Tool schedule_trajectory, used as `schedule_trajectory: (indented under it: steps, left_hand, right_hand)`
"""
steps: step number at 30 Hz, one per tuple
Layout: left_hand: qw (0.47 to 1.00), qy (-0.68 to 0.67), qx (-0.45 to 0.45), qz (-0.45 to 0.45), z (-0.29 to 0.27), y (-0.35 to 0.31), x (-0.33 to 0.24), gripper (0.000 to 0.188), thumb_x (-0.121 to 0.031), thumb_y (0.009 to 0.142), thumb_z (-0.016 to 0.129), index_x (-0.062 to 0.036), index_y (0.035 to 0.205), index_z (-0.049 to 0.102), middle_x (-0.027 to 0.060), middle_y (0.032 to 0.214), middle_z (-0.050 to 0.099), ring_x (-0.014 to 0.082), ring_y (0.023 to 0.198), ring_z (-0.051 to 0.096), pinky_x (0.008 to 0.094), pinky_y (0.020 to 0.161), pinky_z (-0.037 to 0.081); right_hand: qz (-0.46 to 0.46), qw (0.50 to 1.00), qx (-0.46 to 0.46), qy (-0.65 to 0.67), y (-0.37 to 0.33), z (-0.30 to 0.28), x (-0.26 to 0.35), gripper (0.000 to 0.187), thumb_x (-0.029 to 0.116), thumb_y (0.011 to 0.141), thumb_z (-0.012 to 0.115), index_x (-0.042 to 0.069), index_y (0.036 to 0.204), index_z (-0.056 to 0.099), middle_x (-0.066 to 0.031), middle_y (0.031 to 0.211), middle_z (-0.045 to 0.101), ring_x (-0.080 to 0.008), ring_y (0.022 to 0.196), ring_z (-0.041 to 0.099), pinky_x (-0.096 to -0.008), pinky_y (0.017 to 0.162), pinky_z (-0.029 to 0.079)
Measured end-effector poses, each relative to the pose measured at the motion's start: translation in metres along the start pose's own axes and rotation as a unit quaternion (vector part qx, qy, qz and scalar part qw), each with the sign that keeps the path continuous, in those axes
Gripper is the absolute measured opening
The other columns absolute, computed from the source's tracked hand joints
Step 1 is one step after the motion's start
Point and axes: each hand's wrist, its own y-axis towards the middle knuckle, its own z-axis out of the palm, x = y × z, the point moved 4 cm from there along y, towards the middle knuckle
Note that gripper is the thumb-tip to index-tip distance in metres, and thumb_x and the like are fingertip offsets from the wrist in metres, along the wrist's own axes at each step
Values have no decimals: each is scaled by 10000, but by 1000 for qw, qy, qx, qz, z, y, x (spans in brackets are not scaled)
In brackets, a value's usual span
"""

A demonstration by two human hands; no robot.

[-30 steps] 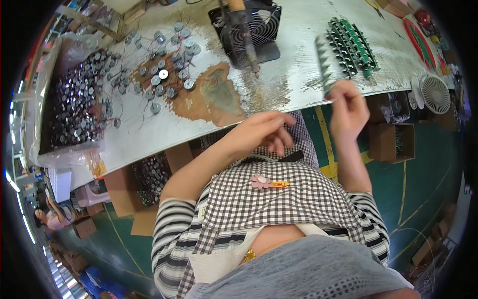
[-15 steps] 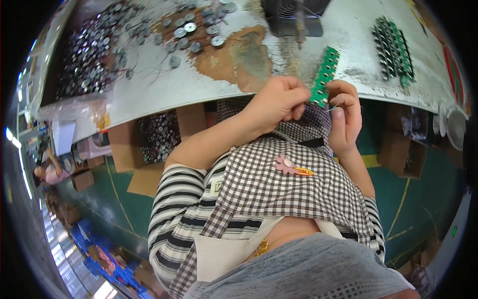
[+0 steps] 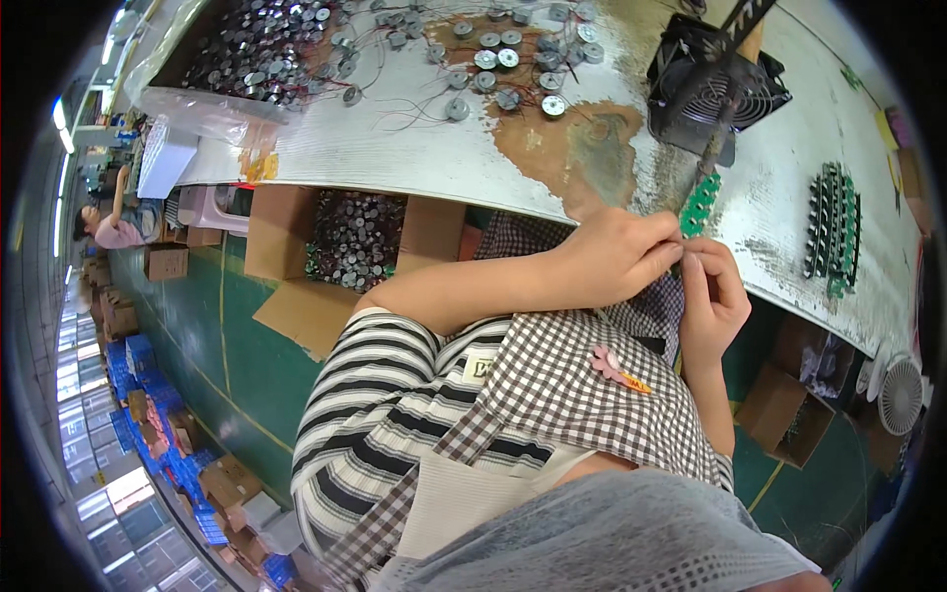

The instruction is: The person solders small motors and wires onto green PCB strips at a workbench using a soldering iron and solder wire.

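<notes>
A narrow green circuit board (image 3: 699,205) tilts up over the bench's front edge, its far end close to the tip of a dark rod (image 3: 718,138) that looks like a soldering iron. At the board's near end both hands meet. My right hand (image 3: 716,294) is closed, its finger and thumb at that end of the board. My left hand (image 3: 631,255) is pinched right beside it, fingertips against the right hand's; what it grips is hidden.
Round metal motors (image 3: 508,59) with thin wires lie on the worn bench (image 3: 395,163), more heaped at the far left. A black fan (image 3: 725,84) stands behind the rod. Several green boards (image 3: 834,232) lie right. An open carton (image 3: 278,232) of round parts sits below the bench.
The view has turned, so the bench looks shifted and tilted. My two hands have come together at the board's near end, and the board's far end is now near the rod's tip.
</notes>
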Motion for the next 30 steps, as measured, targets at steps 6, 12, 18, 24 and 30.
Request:
schedule_trajectory:
  steps: [6,12,18,24,30]
  left_hand:
    - [983,61,-173,6,-52,-1,8,99,-91,845,619,-19,903,585,73,716,602,125,595,568,268,530,443]
    - [820,354,-450,2,-202,-37,45,162,-76,800,656,-33,951,616,66,804,600,185,734,568,301,670,459]
    - [736,555,-363,-135,-286,-48,101,366,-217,807,633,-68,1138,587,130,1240,510,341,1188,405,532,925,326]
    - [596,630,-386,-315,-385,-54,138,630,-406,835,594,-127,1359,383,193,1452,260,506,1326,158,662,1016,185]
    - [513,657,-331,-442,-434,-56,158,688,-551,783,605,-187,1340,429,189,1464,229,592,1279,151,633,959,351]
  right_hand:
    - [11,997,-39,66,-1,-13,-9,67,-42,877,531,-30,812,545,-120,970,608,-98,766,506,-207,676,405]
    - [-29,996,-88,-21,14,-42,-22,45,-55,847,526,-33,809,527,-167,1039,598,-200,941,542,-285,832,408]
    - [-58,993,-95,-46,38,-40,-31,33,-50,840,513,-38,810,508,-178,1081,585,-227,989,541,-315,887,404]
    - [-19,993,-113,-35,47,-40,-38,45,-44,846,492,-28,807,506,-170,1069,582,-214,995,531,-316,902,392]
    - [20,991,-134,7,47,-48,-50,73,-83,835,481,-25,790,484,-176,1045,583,-228,998,532,-333,919,384]
